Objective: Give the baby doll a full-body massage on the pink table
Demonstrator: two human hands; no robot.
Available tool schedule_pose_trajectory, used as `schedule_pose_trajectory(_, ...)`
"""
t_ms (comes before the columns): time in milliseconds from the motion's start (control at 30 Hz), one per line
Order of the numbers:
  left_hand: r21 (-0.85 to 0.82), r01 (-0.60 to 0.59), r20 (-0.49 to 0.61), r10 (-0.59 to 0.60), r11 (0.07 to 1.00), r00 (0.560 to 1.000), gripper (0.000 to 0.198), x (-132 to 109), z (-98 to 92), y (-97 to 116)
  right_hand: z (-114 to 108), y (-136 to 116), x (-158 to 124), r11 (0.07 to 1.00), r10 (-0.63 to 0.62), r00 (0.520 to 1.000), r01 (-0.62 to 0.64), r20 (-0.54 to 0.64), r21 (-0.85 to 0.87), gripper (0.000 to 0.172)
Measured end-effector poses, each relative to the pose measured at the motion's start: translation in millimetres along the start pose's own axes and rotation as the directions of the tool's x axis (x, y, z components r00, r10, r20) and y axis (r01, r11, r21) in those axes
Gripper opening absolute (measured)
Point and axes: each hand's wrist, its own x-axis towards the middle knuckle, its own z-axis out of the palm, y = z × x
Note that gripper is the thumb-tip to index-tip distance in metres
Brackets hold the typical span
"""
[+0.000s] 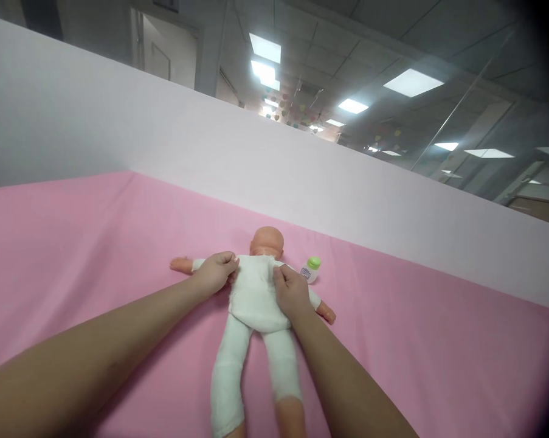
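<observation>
A baby doll (pixel 258 295) with a white cloth body lies stretched out on a pink sheet, its bare head away from me and its arms spread. No face shows on the head. At the doll's left-side shoulder in the picture, my left hand (pixel 218 272) is closed, pinching the white cloth. My right hand (pixel 293 291) is also closed, thumb and fingers gripping the cloth near the upper right of the torso, beside a raised fold. A small bottle (pixel 310 270) with a green cap stands just beyond my right hand, near the doll's arm.
The pink sheet (pixel 393 340) covers the surface under the doll, with soft creases. A white wall panel (pixel 256 164) rises along the far edge. Behind it are glass, a doorway (pixel 167 52) and ceiling lights (pixel 413 83).
</observation>
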Motion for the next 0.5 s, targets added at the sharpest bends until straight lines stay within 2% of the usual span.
schedule_pose_trajectory(67, 0.199, -0.029, 0.001, 0.030, 0.980, 1.000, 0.057, -2.8, -3.3, 2.2, 3.5, 2.7, -1.9, 0.999, 0.021, 1.000, -0.021, -0.004, -0.046, 0.038)
schedule_pose_trajectory(167, 0.428, -0.093, 0.036, 0.086, 0.899, 0.996, 0.062, -10.2, -6.1, 5.4, 7.1, 4.3, -12.1, 0.992, 0.015, 0.998, -0.022, -0.055, -0.128, 0.026)
schedule_pose_trajectory(233, 0.523, -0.125, 0.052, 0.114, 0.843, 0.992, 0.061, -14.7, -6.2, 6.5, 5.5, 6.0, -21.3, 0.987, 0.009, 0.996, -0.022, -0.085, -0.160, 0.021)
schedule_pose_trajectory(367, 0.671, -0.113, 0.052, 0.107, 0.732, 0.993, 0.057, -18.3, -4.1, 10.7, -9.5, 4.7, -33.5, 0.990, -0.012, 0.998, 0.003, -0.059, -0.143, 0.021)
schedule_pose_trajectory(500, 0.759, -0.214, 0.051, 0.272, 0.615, 0.961, 0.042, -27.1, 1.0, 28.0, -25.6, -15.7, -37.2, 0.987, -0.090, 0.995, 0.085, -0.037, -0.134, 0.012)
